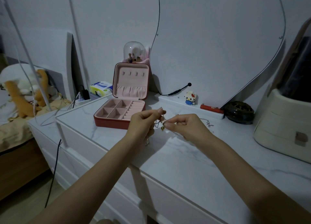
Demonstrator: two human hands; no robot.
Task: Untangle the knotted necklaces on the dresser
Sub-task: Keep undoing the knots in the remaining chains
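Note:
A tangle of thin necklace chains (159,122) with a small gold bead hangs between my two hands above the white marble dresser top (176,156). My left hand (143,123) pinches the chain's upper loop between thumb and fingertips. My right hand (185,125) pinches the chain near the gold bead. A length of chain dangles below my left hand, and more silver chain (208,123) trails on the dresser behind my right hand. The knot itself is too small to make out.
An open pink jewellery box (124,106) stands just behind my hands. Farther right lie a toy figure (190,97), a red bar (211,108), a dark round dish (239,112) and a cream drawer unit (282,123). A bed with a plush toy (25,89) is at left.

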